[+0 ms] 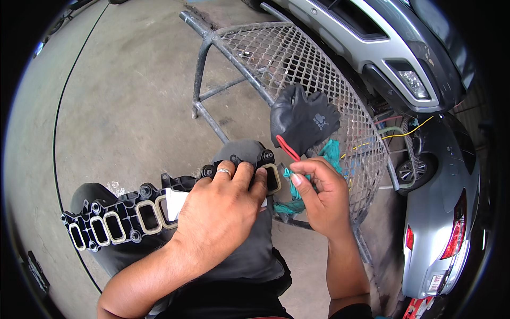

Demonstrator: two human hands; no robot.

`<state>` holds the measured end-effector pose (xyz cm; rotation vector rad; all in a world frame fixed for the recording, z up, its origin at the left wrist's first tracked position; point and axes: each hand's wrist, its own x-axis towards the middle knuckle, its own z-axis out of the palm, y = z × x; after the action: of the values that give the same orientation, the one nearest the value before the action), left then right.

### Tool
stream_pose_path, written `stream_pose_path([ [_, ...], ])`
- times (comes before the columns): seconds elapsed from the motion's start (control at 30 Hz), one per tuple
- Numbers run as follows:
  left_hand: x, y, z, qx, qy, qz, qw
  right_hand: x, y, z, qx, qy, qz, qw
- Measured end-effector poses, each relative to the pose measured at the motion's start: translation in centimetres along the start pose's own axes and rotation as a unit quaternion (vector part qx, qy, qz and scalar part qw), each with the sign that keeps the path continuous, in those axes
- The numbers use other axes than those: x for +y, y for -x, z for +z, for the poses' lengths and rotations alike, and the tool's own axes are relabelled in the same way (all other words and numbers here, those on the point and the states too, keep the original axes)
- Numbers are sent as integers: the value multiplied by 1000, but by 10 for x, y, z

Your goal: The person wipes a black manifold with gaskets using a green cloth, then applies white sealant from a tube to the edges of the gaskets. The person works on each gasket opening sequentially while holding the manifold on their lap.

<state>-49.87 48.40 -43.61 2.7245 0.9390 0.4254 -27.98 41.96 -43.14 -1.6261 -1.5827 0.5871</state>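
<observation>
Two bare hands work over a black manifold (129, 218), which lies slanted across the person's grey trousers (244, 250), its right end near the right knee. Tan seals (140, 220) ring the openings that show along its face, and bolts (146, 190) stand along its edges.

The left hand (217, 206), wearing a ring (223, 171), lies palm down over the right half of the manifold, fingers reaching toward its far edge. A white piece (176, 203) shows from under this hand; whether the hand grasps it, I cannot tell. The right hand (323, 199) pinches one end of a red loop (288, 148) between thumb and forefinger, holding it up just beside the manifold's right end.

Beyond, black gloves (305, 119) lie on a mesh rack (319, 58), with green cloth (331, 154) near them. Farther right are a silver car (433, 212) and, above it, another car's bumper (380, 50).
</observation>
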Motion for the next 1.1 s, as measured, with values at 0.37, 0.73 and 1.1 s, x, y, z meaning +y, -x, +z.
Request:
stream_pose_path([
  [0.37, -3, 1, 2, 3, -4, 1, 1000, 20, -9, 8, -80, -176, 182, 964],
  [0.73, 2, -7, -17, 31, 35, 20, 999, -4, -12, -81, 110, -185, 92, 972],
  [1.1, 62, -88, -5, 139, 355, 20, 924, -7, -9, -72, 107, -371, 73, 919],
])
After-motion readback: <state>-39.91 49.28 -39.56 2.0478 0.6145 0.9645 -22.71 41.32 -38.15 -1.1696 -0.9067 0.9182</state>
